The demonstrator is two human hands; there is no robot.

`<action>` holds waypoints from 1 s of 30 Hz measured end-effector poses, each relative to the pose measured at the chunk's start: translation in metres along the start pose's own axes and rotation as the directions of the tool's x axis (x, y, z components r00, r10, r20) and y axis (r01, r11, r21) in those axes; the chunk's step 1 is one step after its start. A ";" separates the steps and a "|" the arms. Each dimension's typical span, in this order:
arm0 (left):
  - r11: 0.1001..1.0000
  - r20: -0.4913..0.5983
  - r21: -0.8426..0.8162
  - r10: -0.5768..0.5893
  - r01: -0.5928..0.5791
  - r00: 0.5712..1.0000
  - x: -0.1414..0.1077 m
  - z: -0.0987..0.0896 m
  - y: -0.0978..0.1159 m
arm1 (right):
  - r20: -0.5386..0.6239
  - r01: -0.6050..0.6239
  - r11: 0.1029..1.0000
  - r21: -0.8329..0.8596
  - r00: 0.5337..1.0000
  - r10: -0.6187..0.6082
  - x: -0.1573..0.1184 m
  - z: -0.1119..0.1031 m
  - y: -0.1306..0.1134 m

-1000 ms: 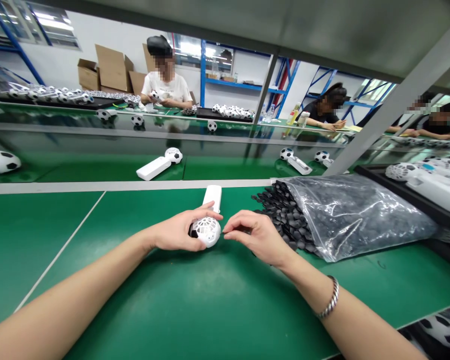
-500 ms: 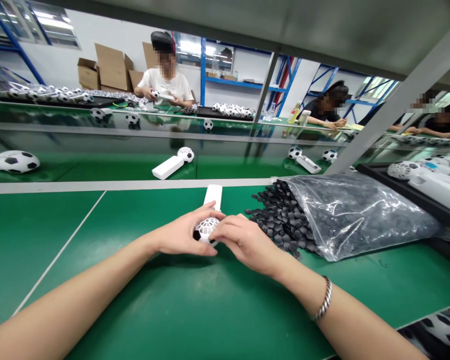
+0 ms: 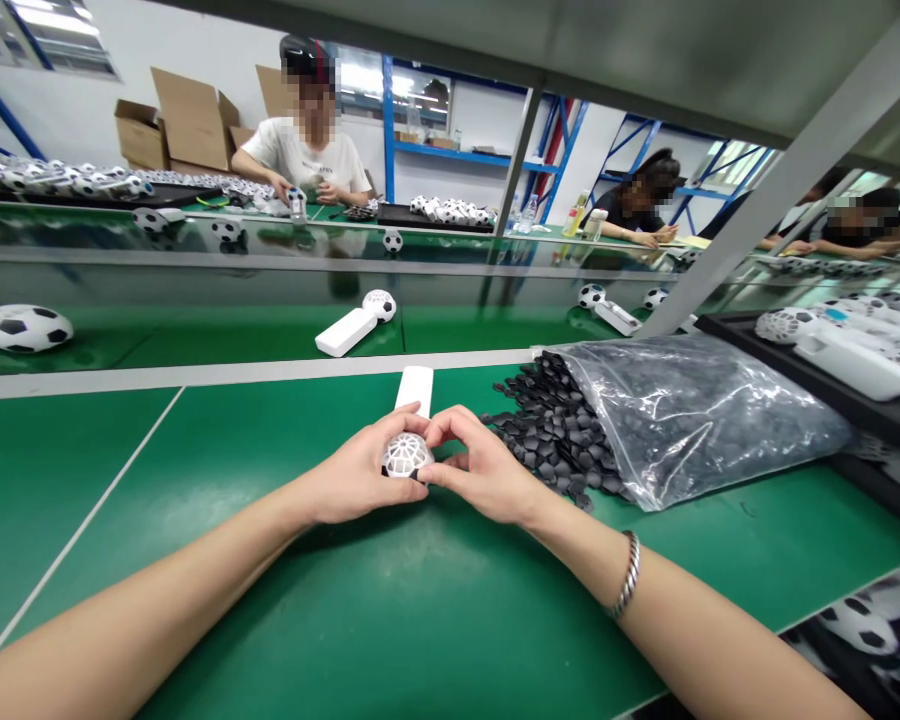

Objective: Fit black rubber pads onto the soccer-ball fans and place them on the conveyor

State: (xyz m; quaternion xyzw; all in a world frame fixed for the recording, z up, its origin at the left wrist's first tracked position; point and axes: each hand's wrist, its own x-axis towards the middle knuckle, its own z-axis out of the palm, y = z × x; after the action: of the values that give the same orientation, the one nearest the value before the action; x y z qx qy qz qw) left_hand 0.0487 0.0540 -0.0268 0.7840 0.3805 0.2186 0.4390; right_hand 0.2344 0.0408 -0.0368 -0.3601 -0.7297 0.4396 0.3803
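White lattice ball-shaped fan head (image 3: 405,456) sits gripped between both hands, its white rectangular plastic handle (image 3: 414,390) pointing away across the green table (image 3: 82,500); left hand (image 3: 356,472) cups it, right hand (image 3: 480,468) pinches its edge (small black plastic pieces (image 3: 551,435) spill from a clear plastic bag (image 3: 705,420) just beside).

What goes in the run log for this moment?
left hand: holds white handheld fan at lattice head | right hand: fingertips on that head | beside: clear bag of black pieces
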 end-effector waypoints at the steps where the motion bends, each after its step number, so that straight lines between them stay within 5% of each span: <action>1: 1.000 0.002 -0.007 -0.003 0.003 1.000 0.000 0.000 0.000 | 0.003 -0.002 1.000 0.018 1.000 0.002 0.000 0.000 0.000; 7: 0.999 -0.078 0.035 0.016 -0.013 0.997 0.000 0.006 0.004 | -0.082 0.011 0.999 -0.039 0.997 -0.014 -0.003 0.007 0.003; 10: 0.998 -0.044 0.049 -0.025 0.027 0.999 0.000 0.006 0.005 | -0.053 -0.006 0.982 -0.191 0.999 -0.004 0.006 -0.005 0.010; 12: 0.997 -0.007 0.050 -0.050 0.050 0.999 0.000 0.003 0.004 | -0.080 -0.064 0.877 -0.476 0.996 0.029 0.018 -0.027 0.018; 13: 0.997 0.001 0.059 -0.050 0.050 0.999 0.000 0.002 0.004 | -0.132 -0.115 0.747 -0.655 0.991 0.038 0.024 -0.041 0.023; 18: 0.993 0.014 0.118 0.029 -0.030 0.999 0.000 -0.002 -0.001 | -0.196 -0.206 0.477 -0.854 0.978 0.072 0.045 -0.096 0.046; 24: 0.991 0.062 0.111 0.069 -0.075 0.996 -0.002 -0.006 -0.001 | -0.093 -0.121 0.286 -0.951 0.990 0.109 0.047 -0.090 0.049; 30: 0.986 0.043 0.133 -0.103 0.096 0.994 -0.009 -0.028 0.004 | -0.091 -0.105 0.288 -0.952 0.994 0.061 0.051 -0.089 0.035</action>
State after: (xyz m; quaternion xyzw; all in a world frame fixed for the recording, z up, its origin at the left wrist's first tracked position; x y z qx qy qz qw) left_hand 0.0258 0.0606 -0.0094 0.7963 0.4216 0.1514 0.4065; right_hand 0.2958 0.1295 -0.0274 -0.5607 -0.8211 -0.0681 0.0819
